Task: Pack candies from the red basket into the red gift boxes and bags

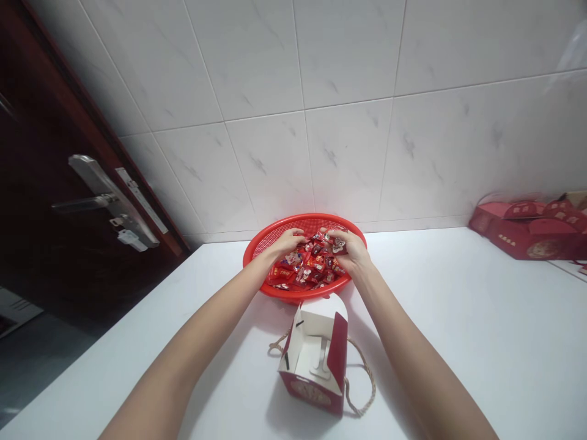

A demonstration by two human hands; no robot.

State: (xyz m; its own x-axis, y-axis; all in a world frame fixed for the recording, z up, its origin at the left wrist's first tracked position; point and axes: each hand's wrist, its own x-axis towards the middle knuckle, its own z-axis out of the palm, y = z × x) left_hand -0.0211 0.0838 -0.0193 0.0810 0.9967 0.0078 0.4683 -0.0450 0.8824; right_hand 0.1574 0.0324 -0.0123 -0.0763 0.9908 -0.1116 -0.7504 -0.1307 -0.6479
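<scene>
A red plastic basket (287, 296) stands against the tiled wall, with many red wrapped candies (305, 276) inside. My left hand (288, 242) reaches over its left side, fingers curled at the candies; what they hold, if anything, is hidden. On the right side of the basket, my right hand (352, 249) has its thumb and fingers closed on red candy packets. Nearer to me sits an open dark red gift box (316, 366) with a white inside, raised flaps and twisted rope handles. Nothing shows in the box except its folded white flaps.
Several folded red gift boxes (527, 229) lie at the right back of the white table (468, 330). A dark red door (41, 153) with a metal handle (87, 203) and keys is at the left, beyond the table's edge.
</scene>
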